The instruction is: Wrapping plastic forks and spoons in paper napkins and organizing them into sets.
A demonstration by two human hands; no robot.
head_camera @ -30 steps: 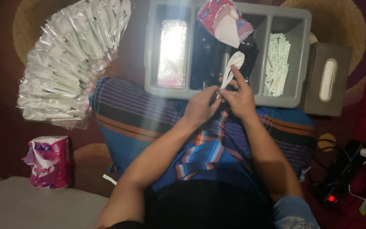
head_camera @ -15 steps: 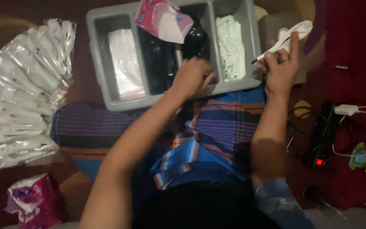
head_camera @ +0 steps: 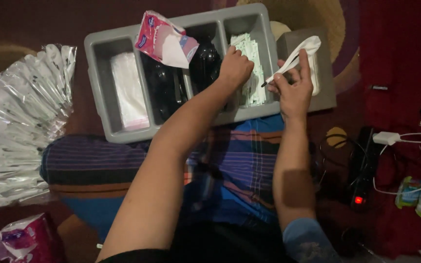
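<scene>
A grey divided tray point(head_camera: 104, 97) lies on the floor beyond my knees. My left hand point(head_camera: 235, 67) reaches into its right compartment, fingers curled over the pale green wrapped sticks point(head_camera: 252, 61); whether it grips one is hidden. My right hand point(head_camera: 294, 88) hovers just right of the tray and holds a black utensil wrapped in white tissue point(head_camera: 296, 57). The middle compartment holds black plastic cutlery point(head_camera: 171, 85). The left compartment holds clear bags point(head_camera: 128, 92). A pink tissue pack point(head_camera: 164, 41) rests across the tray's far edge.
A fan of sealed clear packets point(head_camera: 18, 122) lies at the left. A grey tissue box point(head_camera: 325, 73) stands right of the tray. A second pink pack point(head_camera: 25, 238) sits at bottom left. A power strip point(head_camera: 361, 170), charger and cables lie at the right.
My left hand left the wrapped utensil, went to the tray's black cutlery, then on to the green sticks. My right hand carried the wrapped utensil to the right.
</scene>
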